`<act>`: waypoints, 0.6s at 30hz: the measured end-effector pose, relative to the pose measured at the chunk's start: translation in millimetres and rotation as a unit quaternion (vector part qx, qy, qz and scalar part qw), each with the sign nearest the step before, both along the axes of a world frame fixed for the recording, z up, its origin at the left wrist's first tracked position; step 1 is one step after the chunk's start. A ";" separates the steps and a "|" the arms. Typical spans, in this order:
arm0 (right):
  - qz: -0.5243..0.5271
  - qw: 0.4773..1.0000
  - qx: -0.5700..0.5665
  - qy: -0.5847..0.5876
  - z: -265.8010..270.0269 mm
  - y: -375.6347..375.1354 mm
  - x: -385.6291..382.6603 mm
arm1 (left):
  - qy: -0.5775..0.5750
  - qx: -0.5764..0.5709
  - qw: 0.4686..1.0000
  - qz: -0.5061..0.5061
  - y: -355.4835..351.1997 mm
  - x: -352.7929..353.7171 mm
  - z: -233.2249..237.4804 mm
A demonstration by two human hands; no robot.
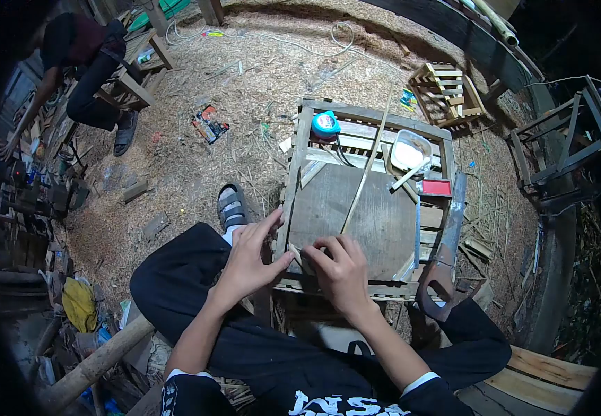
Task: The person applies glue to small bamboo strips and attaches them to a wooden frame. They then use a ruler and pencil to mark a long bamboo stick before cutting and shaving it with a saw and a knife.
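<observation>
On a slatted wooden table [299,156], read as a clock face, a small pale wood piece [295,252] shows at 8 o'clock, by the corner of a flat grey board [390,222]. There the left hand [250,262] is spread open, its thumb tip close to the piece. The right hand [342,272], at 7, has curled fingers; whether they grip anything, I cannot tell. A long thin wooden strip [370,163] points to 12; a round turquoise tape measure [325,125] sits at 11.

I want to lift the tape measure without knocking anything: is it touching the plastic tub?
Apart. The head view shows a thin wooden stick running through the clear gap between the tape measure and the plastic tub.
</observation>
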State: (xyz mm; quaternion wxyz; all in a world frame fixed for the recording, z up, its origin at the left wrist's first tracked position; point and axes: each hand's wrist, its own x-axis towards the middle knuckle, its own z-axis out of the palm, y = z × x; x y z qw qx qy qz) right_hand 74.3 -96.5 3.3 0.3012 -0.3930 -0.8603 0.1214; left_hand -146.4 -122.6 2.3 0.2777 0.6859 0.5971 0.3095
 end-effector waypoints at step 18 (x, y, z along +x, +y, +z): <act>0.004 0.998 -0.044 -0.050 20.3 -20.2 34.9 | 0.014 -0.018 1.000 0.006 -0.7 -0.1 0.5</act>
